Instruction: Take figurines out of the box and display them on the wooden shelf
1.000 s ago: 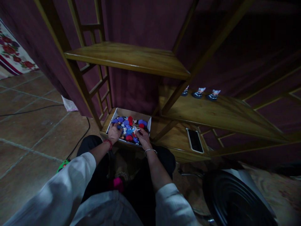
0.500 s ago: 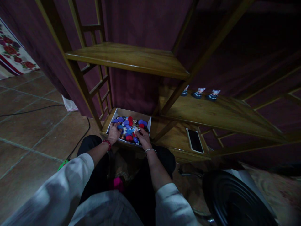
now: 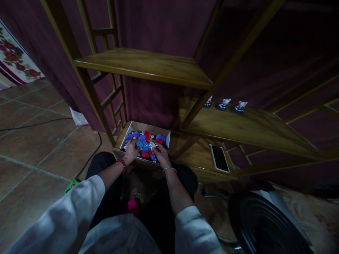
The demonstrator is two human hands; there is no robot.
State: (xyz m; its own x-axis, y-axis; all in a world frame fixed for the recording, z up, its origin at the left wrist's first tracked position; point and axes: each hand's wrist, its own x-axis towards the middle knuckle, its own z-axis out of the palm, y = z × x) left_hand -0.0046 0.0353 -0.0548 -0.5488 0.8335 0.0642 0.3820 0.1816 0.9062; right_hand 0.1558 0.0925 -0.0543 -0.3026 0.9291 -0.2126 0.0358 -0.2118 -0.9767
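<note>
A shallow white cardboard box [image 3: 150,126] sits on the lowest wooden shelf, between my knees. It is filled with small figurines [image 3: 145,138] with round blue, purple and red parts, packed close together. My left hand [image 3: 131,151], with a red bead bracelet, reaches over the box's left side; its fingers are apart among the figurines, near a blue round piece [image 3: 139,143]. At the right side, my right hand [image 3: 162,156], wearing a silver bangle, has thumb and fingers closed at a small pale figurine [image 3: 153,145]. Its fingertips are partly hidden.
Three small figurines [image 3: 224,104] stand on the middle shelf [image 3: 238,127] to the right. A phone [image 3: 219,157] lies on the low shelf. A wooden upper shelf [image 3: 143,65] overhangs the box. A black round stool [image 3: 265,222] is at lower right, and a cable [image 3: 91,155] runs along the tiled floor.
My left hand has shifted slightly to the right within the box, uncovering figurines at the left edge. My right hand stays almost where it was.
</note>
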